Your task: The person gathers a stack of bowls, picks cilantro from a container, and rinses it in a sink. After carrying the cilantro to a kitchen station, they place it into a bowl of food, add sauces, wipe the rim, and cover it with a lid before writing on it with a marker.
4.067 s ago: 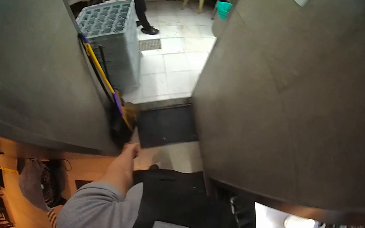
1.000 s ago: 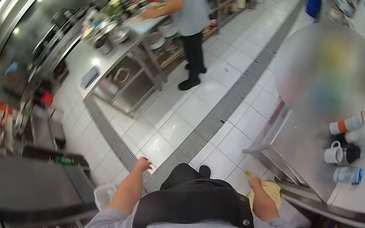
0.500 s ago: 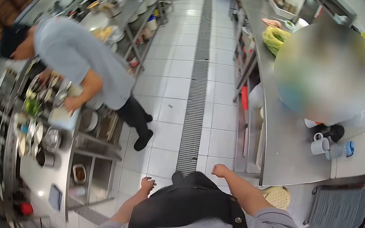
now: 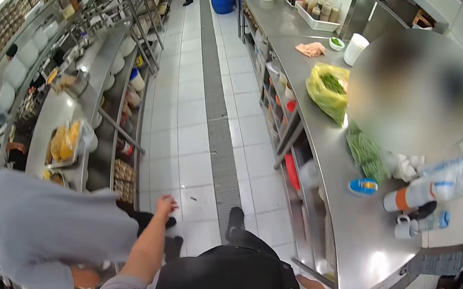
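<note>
tabletop (image 4: pixel 352 224) holds a yellow bag (image 4: pixel 327 96) of greens, with green vegetables (image 4: pixel 368 155), a blue container (image 4: pixel 363 186) and a white mug (image 4: pixel 405 228) towards its near end. left of the tabletop, the left hand (image 4: pixel 167 204) hangs over the floor (image 4: pixel 184 137), fingers loosely open, holding nothing visible. the right forearm (image 4: pixel 313 284) is by the tabletop's near end; its hand is hidden, so i cannot tell its grip.

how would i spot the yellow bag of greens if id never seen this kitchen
Find the long steel counter right of the floor drain. Look between the pink item and the green bundle. It's the open bag whose bright yellow plastic sets it apart from both.
</note>
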`<state>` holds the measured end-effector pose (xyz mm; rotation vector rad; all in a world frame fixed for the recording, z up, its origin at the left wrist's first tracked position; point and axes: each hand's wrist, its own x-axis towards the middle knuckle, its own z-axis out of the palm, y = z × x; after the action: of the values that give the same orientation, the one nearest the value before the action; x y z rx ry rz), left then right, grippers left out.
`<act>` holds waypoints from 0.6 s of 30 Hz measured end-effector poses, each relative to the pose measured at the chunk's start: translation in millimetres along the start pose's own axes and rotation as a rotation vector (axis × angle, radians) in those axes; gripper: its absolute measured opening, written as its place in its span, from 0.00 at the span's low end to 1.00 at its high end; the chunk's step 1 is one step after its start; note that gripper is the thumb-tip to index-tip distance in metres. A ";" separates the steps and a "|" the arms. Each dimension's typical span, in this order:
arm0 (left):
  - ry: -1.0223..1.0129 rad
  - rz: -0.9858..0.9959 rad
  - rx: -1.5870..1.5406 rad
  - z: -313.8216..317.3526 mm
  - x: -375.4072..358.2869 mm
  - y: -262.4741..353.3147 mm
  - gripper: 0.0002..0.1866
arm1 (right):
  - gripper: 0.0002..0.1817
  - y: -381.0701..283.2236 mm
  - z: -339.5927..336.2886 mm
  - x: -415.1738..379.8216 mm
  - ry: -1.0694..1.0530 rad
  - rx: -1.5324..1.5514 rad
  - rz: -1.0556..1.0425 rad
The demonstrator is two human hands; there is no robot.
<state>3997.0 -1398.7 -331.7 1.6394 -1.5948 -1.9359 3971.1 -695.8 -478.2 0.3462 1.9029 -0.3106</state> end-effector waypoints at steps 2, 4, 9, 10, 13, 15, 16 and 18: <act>-0.176 -0.105 0.066 19.0 25.8 11.4 0.21 | 0.21 -66.9 -23.4 -2.5 -0.034 -0.017 -0.006; -0.319 -0.262 0.116 44.2 41.1 27.4 0.21 | 0.21 -143.4 -57.0 11.3 -0.019 -0.130 -0.074; -0.264 -0.141 0.732 51.9 111.8 3.3 0.18 | 0.21 -421.5 -201.1 53.8 0.430 -0.408 -0.695; -0.330 -0.154 0.809 45.2 127.1 15.1 0.18 | 0.19 -486.6 -242.1 22.1 0.404 -0.018 -0.693; -0.504 -0.158 0.977 36.6 185.1 61.9 0.19 | 0.20 -637.6 -368.2 -62.3 0.336 0.390 -1.088; -0.597 -0.079 1.096 38.5 240.2 107.4 0.20 | 0.20 -702.8 -449.0 -83.1 0.533 0.504 -1.247; -0.639 -0.005 1.163 41.9 273.1 136.7 0.21 | 0.22 -724.6 -486.0 -130.0 0.565 0.673 -1.142; -0.751 0.237 1.315 66.2 343.6 209.5 0.22 | 0.25 -761.6 -563.1 -145.6 0.780 0.896 -1.112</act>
<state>3708.2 -1679.0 -397.5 0.6819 -3.6130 -1.3873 3243.3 -1199.6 -111.0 -0.0978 2.4490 -2.0354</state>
